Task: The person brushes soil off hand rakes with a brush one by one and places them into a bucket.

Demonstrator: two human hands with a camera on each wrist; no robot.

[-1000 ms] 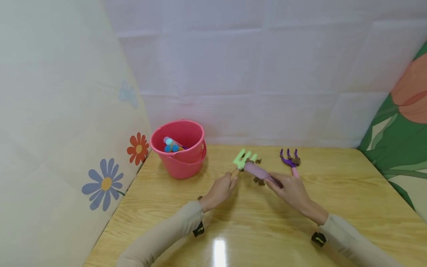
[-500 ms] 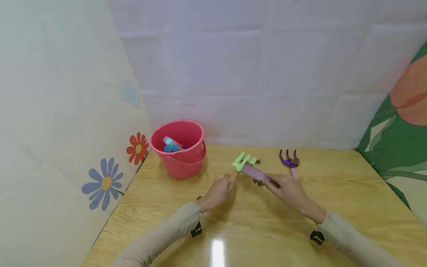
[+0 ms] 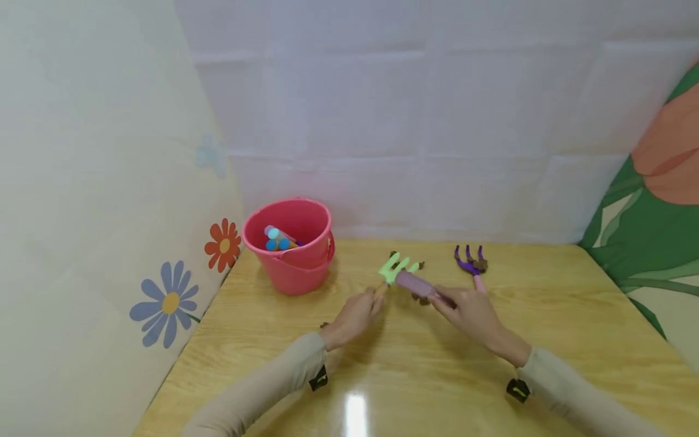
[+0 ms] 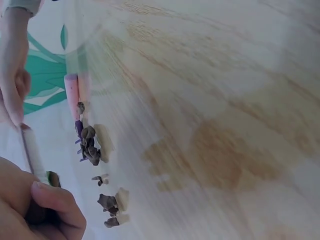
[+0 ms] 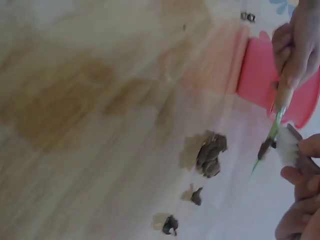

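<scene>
My left hand [image 3: 354, 317] grips the wooden-looking handle of a small garden fork with light green tines [image 3: 390, 271], held above the table. In my right hand [image 3: 474, 318] is a brush [image 3: 415, 284] with a mauve face in the head view; its whitish bristles [image 5: 287, 145] meet the fork near the base of its tines. A brown clump of dirt [image 5: 265, 148] clings to the fork in the right wrist view. Below the tools, dirt clumps [image 3: 420, 300] lie on the table. Beyond the right hand rests a purple hand rake [image 3: 468, 267] with a pink handle and dirt on its tines.
A pink bucket [image 3: 295, 273] stands at the back left, with several blue-ended and pale tool handles [image 3: 278, 244] inside. Another dirt bit [image 3: 324, 325] lies beside the left wrist. White sheeting [image 3: 382, 121] rises behind the wooden table [image 3: 426, 376].
The fork and brush have shifted slightly down in the head view, still against each other. Both hands keep their hold. The bucket and rake stay in place.
</scene>
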